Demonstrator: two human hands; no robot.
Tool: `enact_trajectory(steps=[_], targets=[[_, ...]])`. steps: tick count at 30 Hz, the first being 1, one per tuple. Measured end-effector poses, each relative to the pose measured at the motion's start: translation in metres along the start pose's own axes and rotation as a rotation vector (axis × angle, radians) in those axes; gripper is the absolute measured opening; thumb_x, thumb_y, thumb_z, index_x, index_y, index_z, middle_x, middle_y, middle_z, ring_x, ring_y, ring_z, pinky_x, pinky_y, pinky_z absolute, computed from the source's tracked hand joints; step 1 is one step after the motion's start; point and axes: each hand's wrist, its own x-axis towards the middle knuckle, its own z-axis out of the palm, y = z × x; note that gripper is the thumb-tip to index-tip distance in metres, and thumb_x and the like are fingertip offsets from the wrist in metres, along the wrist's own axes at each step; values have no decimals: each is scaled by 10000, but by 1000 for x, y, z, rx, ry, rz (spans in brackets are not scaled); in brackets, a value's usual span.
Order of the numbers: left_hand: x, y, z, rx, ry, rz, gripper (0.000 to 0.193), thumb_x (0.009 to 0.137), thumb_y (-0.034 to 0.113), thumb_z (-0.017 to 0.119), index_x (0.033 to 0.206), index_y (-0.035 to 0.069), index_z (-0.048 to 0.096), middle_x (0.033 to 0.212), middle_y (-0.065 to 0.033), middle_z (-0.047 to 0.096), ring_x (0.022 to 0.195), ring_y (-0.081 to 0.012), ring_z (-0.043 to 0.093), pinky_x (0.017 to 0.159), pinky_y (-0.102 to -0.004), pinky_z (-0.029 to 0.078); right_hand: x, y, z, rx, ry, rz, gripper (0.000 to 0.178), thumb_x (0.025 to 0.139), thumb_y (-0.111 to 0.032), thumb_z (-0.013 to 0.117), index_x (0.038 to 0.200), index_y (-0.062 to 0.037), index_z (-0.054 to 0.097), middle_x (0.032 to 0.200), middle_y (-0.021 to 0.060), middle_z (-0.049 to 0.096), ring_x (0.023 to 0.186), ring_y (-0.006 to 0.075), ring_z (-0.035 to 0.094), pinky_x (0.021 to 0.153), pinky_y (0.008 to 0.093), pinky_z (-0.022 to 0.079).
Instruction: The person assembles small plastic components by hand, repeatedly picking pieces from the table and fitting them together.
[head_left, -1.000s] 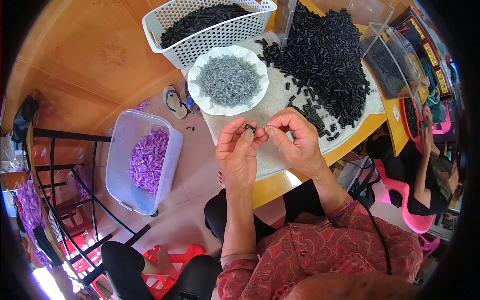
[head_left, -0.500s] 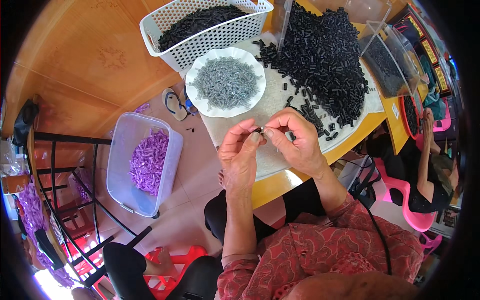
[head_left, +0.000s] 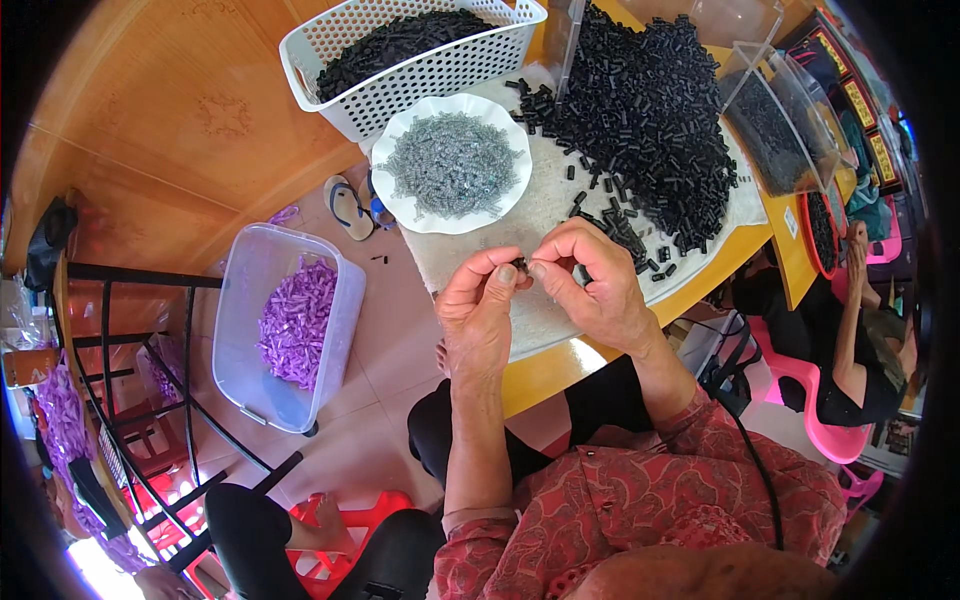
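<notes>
My left hand pinches a small black tubular piece between thumb and fingertips above the near edge of the table. Right beside it, my right hand has thumb and forefinger pressed together close to the end of that piece. Whatever lies between those right fingertips is too small to make out. Just beyond my hands, a white wavy-rimmed plate holds a heap of tiny silvery, spring-like pieces. A large pile of short black tubular pieces spreads over the white cloth to the right, with several strays nearby.
A white perforated basket of black pieces stands at the back. Clear-walled boxes are at the right. On the floor at left, a translucent bin contains purple pieces, near a black metal frame. Other people sit at both sides.
My fingertips have shifted slightly; the small light-coloured bit seen between my hands earlier no longer shows. The black piece remains in my left fingers.
</notes>
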Motion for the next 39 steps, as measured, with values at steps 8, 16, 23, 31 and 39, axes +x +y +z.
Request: enact_trajectory(steps=[8,16,23,31,39], targets=[[0,3,0,204,-89,84,165,911,18,572,1055,-29,637,977,-55,602,843,-126,585,796,-260,484,2,0,-9,-50,-104,53,85,829,-27,662,868,2,592,794,79,603,709,160,633,597,257,501],[2,-3,-6,-274,-130,-46,213,925,48,560,1115,-34,609,974,-99,636,825,-150,607,777,-314,512,-5,10,3,471,-30,283,86,841,-42,665,875,10,606,829,67,633,752,109,630,639,242,493],[1,-3,-5,-208,-56,-34,233,902,29,591,1128,-26,602,951,-92,654,831,-154,619,756,-305,520,-10,9,6,206,71,66,147,810,-7,687,945,10,632,861,64,604,729,112,582,646,233,483],[1,-4,0,-196,-95,-13,232,916,44,575,1138,-21,599,994,-109,657,835,-163,621,767,-319,522,-13,2,6,87,104,-60,186,801,60,666,978,11,643,888,92,602,754,140,635,641,242,529],[2,-6,4,-295,-139,-87,267,934,69,551,1188,-10,578,1053,-136,644,896,-181,611,829,-354,504,-14,2,4,88,158,-78,164,815,71,642,972,23,642,881,101,603,768,148,655,649,240,537]])
